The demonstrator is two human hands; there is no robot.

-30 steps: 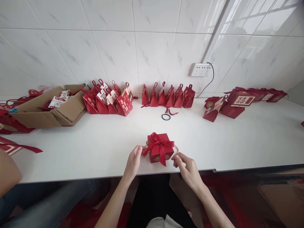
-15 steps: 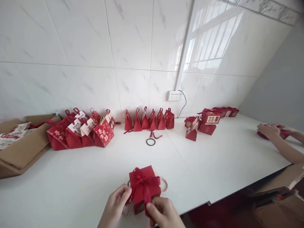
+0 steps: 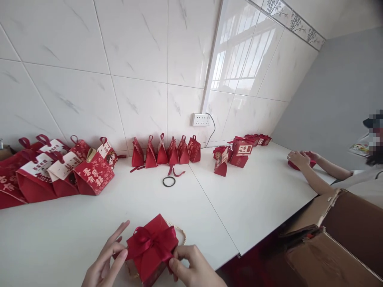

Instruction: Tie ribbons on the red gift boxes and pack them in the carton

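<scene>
A red gift box [image 3: 149, 259] with a gold twisted cord handle [image 3: 178, 228] sits on the white table in front of me. A dark red satin ribbon [image 3: 152, 241] is tied in a bow across its top. At the box's left side, my left hand [image 3: 106, 257] pinches the ribbon between thumb and a finger, its index finger stretched out. On the near right corner, my right hand [image 3: 193, 263] has thumb and forefinger closed on another part of the ribbon.
Red gift boxes [image 3: 94, 173] stand along the wall, with more [image 3: 239, 153] farther right. A black ring [image 3: 169, 181] lies mid-table. A co-worker's hands [image 3: 301, 158] touch a red box at the right. Cardboard boxes [image 3: 329, 255] stand beyond the table's edge [image 3: 239, 255].
The view has swung right, bringing more of the co-worker into sight. My left hand has gone from the box's side to the ribbon, and the bow's loops look more spread.
</scene>
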